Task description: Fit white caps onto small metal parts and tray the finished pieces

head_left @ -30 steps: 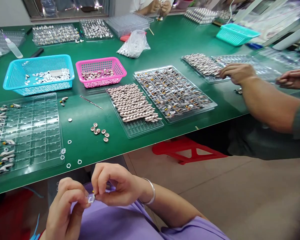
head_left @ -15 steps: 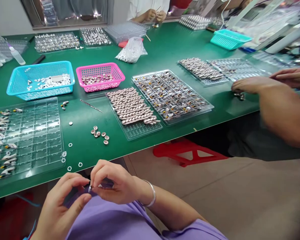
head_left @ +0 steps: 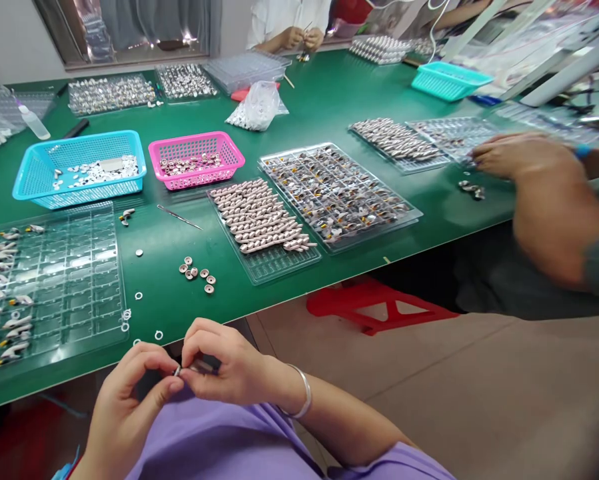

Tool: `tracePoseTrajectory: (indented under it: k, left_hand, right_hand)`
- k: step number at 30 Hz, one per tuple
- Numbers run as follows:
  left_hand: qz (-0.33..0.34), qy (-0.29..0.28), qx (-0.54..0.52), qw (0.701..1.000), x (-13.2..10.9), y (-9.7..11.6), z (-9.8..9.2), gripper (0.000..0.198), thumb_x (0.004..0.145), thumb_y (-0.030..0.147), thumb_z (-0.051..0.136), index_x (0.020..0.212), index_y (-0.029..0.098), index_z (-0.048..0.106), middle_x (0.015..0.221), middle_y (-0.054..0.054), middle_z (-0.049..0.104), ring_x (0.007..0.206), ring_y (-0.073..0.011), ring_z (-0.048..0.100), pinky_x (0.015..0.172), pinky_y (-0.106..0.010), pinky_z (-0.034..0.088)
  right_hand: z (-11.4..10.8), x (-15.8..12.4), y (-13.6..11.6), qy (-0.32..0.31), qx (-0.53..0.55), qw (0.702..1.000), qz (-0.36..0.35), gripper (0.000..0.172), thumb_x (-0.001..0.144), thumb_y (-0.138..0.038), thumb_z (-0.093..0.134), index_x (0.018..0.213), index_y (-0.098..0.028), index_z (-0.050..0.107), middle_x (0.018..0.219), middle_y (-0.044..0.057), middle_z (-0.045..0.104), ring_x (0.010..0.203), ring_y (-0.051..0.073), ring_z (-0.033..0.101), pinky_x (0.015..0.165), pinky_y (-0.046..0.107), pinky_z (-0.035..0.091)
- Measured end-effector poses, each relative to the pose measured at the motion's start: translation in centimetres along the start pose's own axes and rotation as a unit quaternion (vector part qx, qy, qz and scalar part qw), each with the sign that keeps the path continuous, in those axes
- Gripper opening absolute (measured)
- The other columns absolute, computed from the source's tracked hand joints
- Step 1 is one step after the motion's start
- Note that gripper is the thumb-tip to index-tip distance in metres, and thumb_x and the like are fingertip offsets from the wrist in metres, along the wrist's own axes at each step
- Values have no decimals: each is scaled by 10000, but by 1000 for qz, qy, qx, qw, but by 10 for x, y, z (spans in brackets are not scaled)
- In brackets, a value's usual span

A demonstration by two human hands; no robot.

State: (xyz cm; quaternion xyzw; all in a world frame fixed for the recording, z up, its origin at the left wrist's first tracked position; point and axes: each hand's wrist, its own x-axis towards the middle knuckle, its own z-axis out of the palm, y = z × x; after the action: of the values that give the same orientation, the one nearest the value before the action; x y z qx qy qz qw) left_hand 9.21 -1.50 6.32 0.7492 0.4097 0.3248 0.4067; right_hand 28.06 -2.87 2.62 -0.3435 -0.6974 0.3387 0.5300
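Below the table's front edge, my left hand [head_left: 129, 400] and my right hand [head_left: 224, 363] meet over my lap, both pinched on one tiny metal part [head_left: 177, 371] between their fingertips. A silver bangle [head_left: 304, 393] sits on my right wrist. On the green table [head_left: 329, 100] just above my hands lie small white rings [head_left: 158, 335] and a cluster of little round metal caps [head_left: 196, 272]. A clear compartment tray [head_left: 69, 267] with finished pieces along its left side is nearest my left hand.
A blue basket [head_left: 79, 167] and a pink basket [head_left: 195, 160] hold small parts. Trays of pinkish pieces [head_left: 259, 217] and assembled parts [head_left: 336, 190] lie mid-table, with tweezers [head_left: 179, 217] nearby. A co-worker's arm [head_left: 544, 193] reaches in at right. A red stool [head_left: 374, 303] stands below.
My hands stayed pinched together over my lap, shifting slightly. The co-worker's hand drew back from the far tray toward the table edge. The view tilted a little.
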Motion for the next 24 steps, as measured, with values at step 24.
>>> tracePoseTrajectory:
  k: [24]
  left_hand:
    - [48,38,325,944,138,-56,-39,232,859,359,569,853,240,769,864,-49,747,798,-236,690,742,-331,492]
  right_hand:
    - [-21,8,4,23,129,955,265,134,868,-271,583,834,-171,500,657,-52,508,552,82,498,529,202,410]
